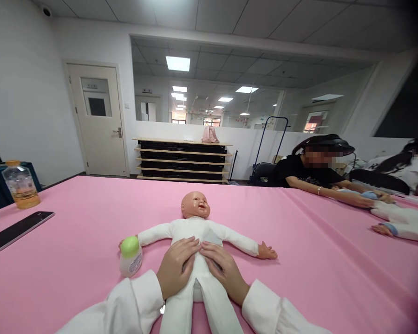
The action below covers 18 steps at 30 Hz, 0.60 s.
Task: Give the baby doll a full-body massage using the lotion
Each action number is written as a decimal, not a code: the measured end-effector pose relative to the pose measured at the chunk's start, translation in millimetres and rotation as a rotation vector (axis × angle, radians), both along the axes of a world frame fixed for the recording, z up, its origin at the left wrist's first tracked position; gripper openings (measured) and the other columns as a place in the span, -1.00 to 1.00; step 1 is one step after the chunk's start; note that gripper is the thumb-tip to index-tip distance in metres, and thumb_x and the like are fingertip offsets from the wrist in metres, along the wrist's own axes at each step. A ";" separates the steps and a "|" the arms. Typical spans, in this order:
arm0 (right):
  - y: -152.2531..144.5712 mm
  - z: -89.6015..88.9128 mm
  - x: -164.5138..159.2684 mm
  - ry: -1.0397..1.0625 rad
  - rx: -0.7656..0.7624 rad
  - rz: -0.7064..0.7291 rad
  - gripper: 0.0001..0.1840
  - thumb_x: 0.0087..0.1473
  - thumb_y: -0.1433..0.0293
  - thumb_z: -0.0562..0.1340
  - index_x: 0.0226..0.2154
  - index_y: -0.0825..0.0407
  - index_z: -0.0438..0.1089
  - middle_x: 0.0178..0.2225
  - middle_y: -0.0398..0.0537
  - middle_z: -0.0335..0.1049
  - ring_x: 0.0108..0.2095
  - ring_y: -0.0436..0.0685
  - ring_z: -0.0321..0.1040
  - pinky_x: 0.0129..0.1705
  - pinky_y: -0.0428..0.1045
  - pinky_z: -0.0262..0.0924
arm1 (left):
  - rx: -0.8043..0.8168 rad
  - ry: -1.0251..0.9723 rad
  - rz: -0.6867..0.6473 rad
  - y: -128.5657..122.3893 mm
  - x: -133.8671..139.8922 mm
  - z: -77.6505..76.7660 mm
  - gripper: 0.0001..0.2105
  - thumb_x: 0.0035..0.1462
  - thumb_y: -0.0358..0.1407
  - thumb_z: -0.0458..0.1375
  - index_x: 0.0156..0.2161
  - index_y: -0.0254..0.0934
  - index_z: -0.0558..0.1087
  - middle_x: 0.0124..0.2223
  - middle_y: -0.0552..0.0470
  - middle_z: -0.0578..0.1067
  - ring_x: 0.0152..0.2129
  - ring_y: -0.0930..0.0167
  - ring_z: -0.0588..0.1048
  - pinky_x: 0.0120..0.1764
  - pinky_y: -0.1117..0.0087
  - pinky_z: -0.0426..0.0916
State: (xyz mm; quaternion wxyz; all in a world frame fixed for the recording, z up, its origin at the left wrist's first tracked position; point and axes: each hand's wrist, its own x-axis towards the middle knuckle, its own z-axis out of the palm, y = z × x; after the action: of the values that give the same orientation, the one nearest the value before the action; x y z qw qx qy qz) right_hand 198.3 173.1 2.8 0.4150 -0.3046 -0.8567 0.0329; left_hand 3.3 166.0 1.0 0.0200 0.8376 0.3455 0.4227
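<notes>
A baby doll (197, 227) in a white cloth suit lies on its back on the pink-covered table, head away from me and arms spread. My left hand (178, 263) rests flat on the left side of its belly, fingers stretched out. Against the other side lies my right hand (223, 265), also flat, its fingertips close to those of the left. Neither hand grips anything. A small white bottle with a green cap (130, 257) stands by the doll's hand at the left, a little beyond my left sleeve.
On the pink tablecloth (90, 218) at the left are a black phone (19, 229) and a bottle of orange drink (21, 185). Across at the right, a person (310, 169) in black reaches towards another doll (404, 218). A shelf rack (183, 160) stands behind the table.
</notes>
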 end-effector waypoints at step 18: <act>-4.0 3.1 0.4 -0.024 0.115 0.003 -0.75 0.13 0.46 0.09 -0.18 -0.05 0.40 -0.16 -0.06 0.46 -0.09 0.07 0.36 -0.06 0.03 0.32 | 0.018 -0.137 -0.039 -3.4 -0.5 5.0 -0.72 0.09 -0.53 -0.06 -0.21 -0.23 0.44 -0.18 -0.03 0.52 -0.18 0.37 0.44 -0.10 0.22 0.35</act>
State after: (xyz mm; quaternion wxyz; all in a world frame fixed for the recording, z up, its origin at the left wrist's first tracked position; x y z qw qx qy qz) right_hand 198.7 169.1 6.0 0.4217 -0.2793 -0.8624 -0.0193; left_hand 2.8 162.5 6.0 0.0443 0.8133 0.3234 0.4816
